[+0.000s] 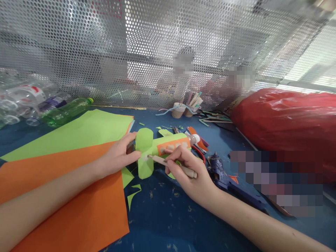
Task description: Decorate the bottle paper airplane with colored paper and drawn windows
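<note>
On the table lies a plastic bottle wrapped in lime-green paper (157,142), with an orange strip bearing pale round spots along its side and its bare neck pointing right. A rounded green paper piece (145,168) stands across its left end. My left hand (119,157) holds that end, thumb and index finger against the paper's edge; its other fingers are partly hidden. Pinched in my right hand (193,175) is a light grey marker (160,160), its dark tip at the green piece, near a pale patch.
Green paper (99,122) and orange paper (105,210) sheets lie left, with scraps nearby. A blue glue gun (223,171) rests right, before a red plastic bag (286,122). Plastic bottles (68,112) lie back left; cups of markers (178,110) stand by the perforated metal screen (110,70).
</note>
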Tool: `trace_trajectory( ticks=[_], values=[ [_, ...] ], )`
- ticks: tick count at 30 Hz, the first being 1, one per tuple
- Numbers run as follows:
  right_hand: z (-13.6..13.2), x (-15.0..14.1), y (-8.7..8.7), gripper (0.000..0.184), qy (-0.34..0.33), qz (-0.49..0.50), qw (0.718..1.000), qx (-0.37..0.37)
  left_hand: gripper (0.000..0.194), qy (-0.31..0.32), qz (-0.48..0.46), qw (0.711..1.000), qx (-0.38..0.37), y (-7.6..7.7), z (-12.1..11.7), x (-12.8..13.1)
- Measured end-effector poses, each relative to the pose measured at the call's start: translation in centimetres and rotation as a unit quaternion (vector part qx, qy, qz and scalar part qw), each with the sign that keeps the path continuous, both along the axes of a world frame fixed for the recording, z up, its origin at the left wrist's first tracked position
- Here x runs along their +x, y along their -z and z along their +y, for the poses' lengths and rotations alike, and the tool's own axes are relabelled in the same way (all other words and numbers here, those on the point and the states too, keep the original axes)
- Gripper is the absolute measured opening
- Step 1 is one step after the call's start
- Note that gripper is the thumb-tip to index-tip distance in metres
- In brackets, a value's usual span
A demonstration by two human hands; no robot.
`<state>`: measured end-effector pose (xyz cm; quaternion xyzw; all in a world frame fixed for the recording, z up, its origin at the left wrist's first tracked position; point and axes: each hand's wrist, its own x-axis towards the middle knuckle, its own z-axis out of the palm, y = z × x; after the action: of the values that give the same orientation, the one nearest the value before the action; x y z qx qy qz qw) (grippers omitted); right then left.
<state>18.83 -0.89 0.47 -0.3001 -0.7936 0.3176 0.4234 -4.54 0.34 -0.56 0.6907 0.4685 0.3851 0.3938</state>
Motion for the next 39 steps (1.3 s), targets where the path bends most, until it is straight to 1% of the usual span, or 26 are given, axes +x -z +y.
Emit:
trace_trajectory(
  ticks=[3,7,12,20,30,39],
  values=[
    [-0.05,-0.02,-0.06,0.014,0.004,0.009,1.000,0.004,0.034,0.000,0.004,1.000,0.008,0.13,0.02,-0.05],
    [-0.04,0.03,-0.03,0.014,-0.001,0.002,1.000,-0.004,0.038,-0.013,0.011,1.000,0.000,0.22,0.07,-0.06],
    [0.09,0.08,0.11,0.014,0.011,0.016,1.000,-0.013,0.037,0.001,-0.001,1.000,0.013,0.45,0.23,-0.12],
    [0.08,0.02,0.00,0.015,0.013,0.024,0.999,-0.022,0.038,0.002,-0.010,1.000,0.004,0.71,0.32,-0.21],
    [0.15,0.07,0.13,0.012,0.005,0.013,1.000,-0.015,0.036,0.002,-0.006,1.000,-0.004,0.22,0.08,-0.06],
    [0.05,0.01,-0.26,0.015,0.017,0.002,1.000,-0.013,0.036,0.001,0.009,1.000,0.011,0.41,0.18,-0.20]
  ],
)
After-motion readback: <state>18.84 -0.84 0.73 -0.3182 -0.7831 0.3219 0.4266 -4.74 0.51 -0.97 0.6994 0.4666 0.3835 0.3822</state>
